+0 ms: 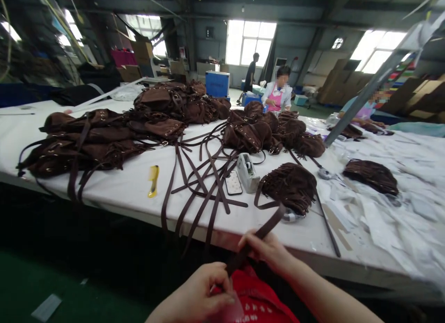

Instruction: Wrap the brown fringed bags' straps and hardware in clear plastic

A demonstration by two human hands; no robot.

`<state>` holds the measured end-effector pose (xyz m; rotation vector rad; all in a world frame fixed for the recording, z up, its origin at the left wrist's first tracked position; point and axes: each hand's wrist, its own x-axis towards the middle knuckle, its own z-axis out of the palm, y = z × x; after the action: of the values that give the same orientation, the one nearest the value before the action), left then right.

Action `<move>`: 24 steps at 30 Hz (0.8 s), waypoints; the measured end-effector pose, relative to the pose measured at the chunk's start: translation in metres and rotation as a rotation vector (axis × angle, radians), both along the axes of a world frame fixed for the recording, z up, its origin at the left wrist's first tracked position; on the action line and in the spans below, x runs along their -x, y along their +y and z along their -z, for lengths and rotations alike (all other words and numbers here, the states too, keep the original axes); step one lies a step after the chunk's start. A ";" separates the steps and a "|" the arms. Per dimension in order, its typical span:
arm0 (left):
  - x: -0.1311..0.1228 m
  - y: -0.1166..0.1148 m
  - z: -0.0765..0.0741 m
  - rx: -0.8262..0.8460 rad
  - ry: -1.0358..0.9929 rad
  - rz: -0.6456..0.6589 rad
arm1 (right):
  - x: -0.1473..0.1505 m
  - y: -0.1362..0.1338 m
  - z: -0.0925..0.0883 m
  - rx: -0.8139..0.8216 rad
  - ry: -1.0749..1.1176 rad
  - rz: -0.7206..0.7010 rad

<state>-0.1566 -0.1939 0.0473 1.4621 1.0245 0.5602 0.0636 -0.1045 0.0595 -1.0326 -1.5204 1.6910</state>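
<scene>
A dark brown bag strap [255, 238] runs between my two hands, just in front of the table's near edge. My left hand [211, 288] is closed around its lower end. Farther along, my right hand [264, 249] pinches the strap between thumb and fingers, and the free end points up over the table. Beyond my right hand lies a brown fringed bag [290, 186] with a strap looped beside it. Several loose brown straps [194, 195] lie crossed on the table, some hanging over its edge.
Piles of brown bags [93, 140] cover the table's left and middle. A tape dispenser [247, 174], a phone [233, 182] and a yellow comb [153, 180] lie nearer. Plastic wrapping [399, 216] spreads at right below a slanted metal pole [368, 96]. A person [277, 91] works across the table.
</scene>
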 end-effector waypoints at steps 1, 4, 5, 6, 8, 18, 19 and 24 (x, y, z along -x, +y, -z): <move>0.003 0.000 0.001 -0.001 0.016 -0.020 | -0.006 0.011 -0.004 -0.015 0.048 0.166; 0.008 0.001 0.004 -0.007 0.046 -0.120 | -0.014 0.031 -0.009 -0.130 0.272 0.624; 0.008 0.001 0.005 -0.016 0.048 -0.148 | -0.010 0.029 -0.006 -0.148 0.279 0.615; 0.008 0.002 0.005 -0.027 0.046 -0.159 | -0.004 0.024 -0.001 -0.121 0.234 0.494; 0.007 0.002 0.004 -0.045 0.031 -0.143 | 0.008 0.009 0.012 0.041 0.084 0.080; 0.006 0.007 0.008 -0.070 -0.129 -0.226 | 0.026 0.006 0.011 0.070 0.133 0.180; 0.004 0.008 0.009 -0.096 -0.133 -0.228 | 0.034 -0.003 0.015 0.085 0.064 0.031; 0.013 0.006 0.014 -0.196 -0.147 -0.284 | 0.036 -0.022 0.024 -0.048 -0.083 -0.030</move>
<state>-0.1693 -0.1875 0.0335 1.4290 1.0907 0.9821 0.0274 -0.1264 0.0356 -1.0720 -1.6290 1.6418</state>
